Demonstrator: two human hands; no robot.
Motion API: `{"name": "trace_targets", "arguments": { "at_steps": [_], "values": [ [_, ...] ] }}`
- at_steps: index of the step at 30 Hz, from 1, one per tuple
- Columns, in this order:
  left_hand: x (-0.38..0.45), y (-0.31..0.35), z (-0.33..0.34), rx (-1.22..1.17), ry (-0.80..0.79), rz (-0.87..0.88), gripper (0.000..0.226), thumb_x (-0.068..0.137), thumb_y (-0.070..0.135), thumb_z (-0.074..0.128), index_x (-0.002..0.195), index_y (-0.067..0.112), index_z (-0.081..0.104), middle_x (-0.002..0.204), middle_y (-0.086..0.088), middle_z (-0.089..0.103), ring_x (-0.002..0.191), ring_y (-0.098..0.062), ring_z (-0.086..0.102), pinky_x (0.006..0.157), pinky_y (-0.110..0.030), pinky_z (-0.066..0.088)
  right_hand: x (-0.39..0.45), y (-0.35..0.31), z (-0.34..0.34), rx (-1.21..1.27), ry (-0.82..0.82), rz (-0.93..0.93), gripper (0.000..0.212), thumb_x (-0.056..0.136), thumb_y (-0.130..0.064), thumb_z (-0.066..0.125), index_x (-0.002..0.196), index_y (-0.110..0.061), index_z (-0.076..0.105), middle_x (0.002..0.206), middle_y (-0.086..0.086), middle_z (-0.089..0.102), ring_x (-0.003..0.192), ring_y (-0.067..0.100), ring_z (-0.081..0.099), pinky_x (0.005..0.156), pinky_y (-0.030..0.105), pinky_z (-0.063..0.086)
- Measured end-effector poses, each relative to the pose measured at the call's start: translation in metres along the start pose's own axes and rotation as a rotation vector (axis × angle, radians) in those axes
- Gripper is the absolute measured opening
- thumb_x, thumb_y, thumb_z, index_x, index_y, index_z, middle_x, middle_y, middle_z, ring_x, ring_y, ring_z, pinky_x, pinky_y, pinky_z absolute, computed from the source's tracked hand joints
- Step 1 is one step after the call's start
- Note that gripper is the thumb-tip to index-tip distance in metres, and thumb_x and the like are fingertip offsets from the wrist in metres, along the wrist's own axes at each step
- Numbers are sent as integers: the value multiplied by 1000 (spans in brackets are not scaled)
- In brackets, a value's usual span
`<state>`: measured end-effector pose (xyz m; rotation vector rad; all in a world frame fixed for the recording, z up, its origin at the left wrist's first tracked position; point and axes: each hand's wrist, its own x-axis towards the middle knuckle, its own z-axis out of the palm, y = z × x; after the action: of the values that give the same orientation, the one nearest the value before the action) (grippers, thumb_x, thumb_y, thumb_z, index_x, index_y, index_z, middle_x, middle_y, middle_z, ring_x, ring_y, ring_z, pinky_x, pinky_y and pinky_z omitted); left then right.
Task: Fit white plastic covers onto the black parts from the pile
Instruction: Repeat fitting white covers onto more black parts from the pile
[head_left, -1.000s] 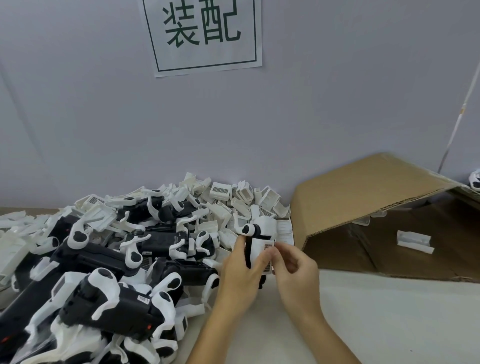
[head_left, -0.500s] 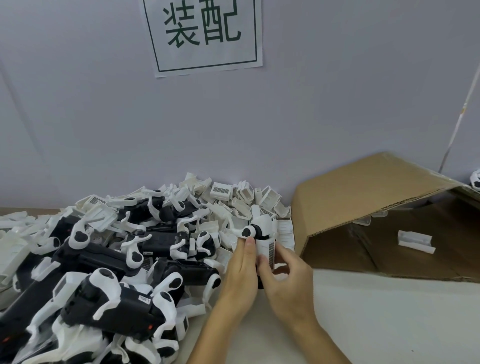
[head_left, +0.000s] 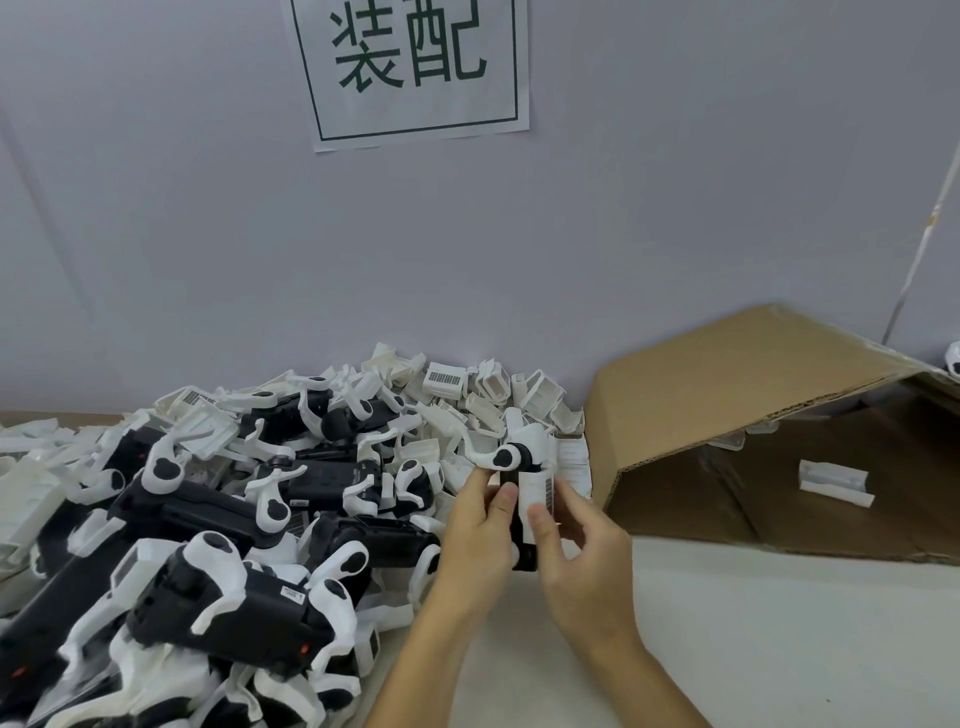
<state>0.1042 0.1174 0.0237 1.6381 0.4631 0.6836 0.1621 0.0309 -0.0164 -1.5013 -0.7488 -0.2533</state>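
Both hands meet on one black part, held upright just in front of the pile, at its right end. The left hand wraps the part's left side, thumb laid across its face, apparently to steady it. The right hand pinches a white cover with a barcode label against the part's right side, thumb on the label; this reads as pressing the cover home. Whether it has fully seated cannot be told. A white piece with a black round end sits at the part's top.

The pile holds many black parts mixed with loose white covers. Right of the pile a cardboard box lies on its side, opening toward the person, one white piece inside.
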Motion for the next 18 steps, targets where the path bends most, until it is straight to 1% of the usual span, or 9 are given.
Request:
{"name": "trace_targets", "arguments": {
  "at_steps": [1,2,4,6,7,9,11,14,18],
  "values": [
    [0,0,1,-19,29,-23,22,104,5,44,105,18,62,97,1,73,92,-10,69,77,-22,55,-1,-1,2,-59,8,-16,25,95,-29,64,120,-32,65,114,-12,71,110,6,65,94,30,54],
    [1,-1,1,-48,59,-49,19,104,6,45,105,16,60,100,-3,71,89,-9,69,75,-22,56,-2,-2,4,-111,20,-32,35,94,-34,62,126,-20,66,117,-5,70,112,11,64,96,35,53],
    [2,-2,-1,-85,111,-77,14,104,8,46,104,17,57,105,-6,69,90,-9,69,78,-25,57,-3,-1,6,-101,46,-28,43,92,-34,61,129,-12,65,119,-2,69,112,13,64,96,36,54],
    [3,-3,-4,-112,121,-85,14,104,11,47,106,21,58,111,-6,69,103,-19,68,94,-40,54,-3,-3,6,-4,55,41,27,95,-25,61,122,-29,67,112,-18,72,107,4,66,91,29,55],
    [2,-1,-4,-128,116,-87,16,104,12,48,108,22,59,113,-6,69,106,-22,67,98,-45,52,-1,-3,4,50,37,84,28,97,-20,61,119,-37,64,109,-25,71,106,1,66,88,23,55],
    [0,3,-2,-141,102,-85,22,104,10,47,111,26,61,115,-7,69,109,-24,67,100,-47,51,1,1,2,124,-12,139,32,98,-15,60,123,-35,64,110,-28,71,107,-2,65,85,18,53],
    [-1,3,-1,-147,82,-83,25,104,9,47,109,28,62,116,-9,68,110,-25,66,101,-50,51,1,4,1,129,-66,171,32,98,-13,60,127,-25,66,113,-20,72,109,0,65,90,22,54],
    [0,1,-2,-150,58,-73,26,104,8,47,110,26,64,115,-9,69,108,-24,68,100,-49,51,2,6,2,121,-99,171,30,98,-14,61,127,-20,67,114,-13,72,106,3,66,91,29,55],
    [1,4,-2,-152,45,-43,25,104,6,46,105,18,68,102,-7,76,101,-25,71,90,-38,56,3,2,1,110,-80,123,34,98,-14,61,111,-46,62,107,-16,73,100,3,67,80,17,53]
  ]
}}
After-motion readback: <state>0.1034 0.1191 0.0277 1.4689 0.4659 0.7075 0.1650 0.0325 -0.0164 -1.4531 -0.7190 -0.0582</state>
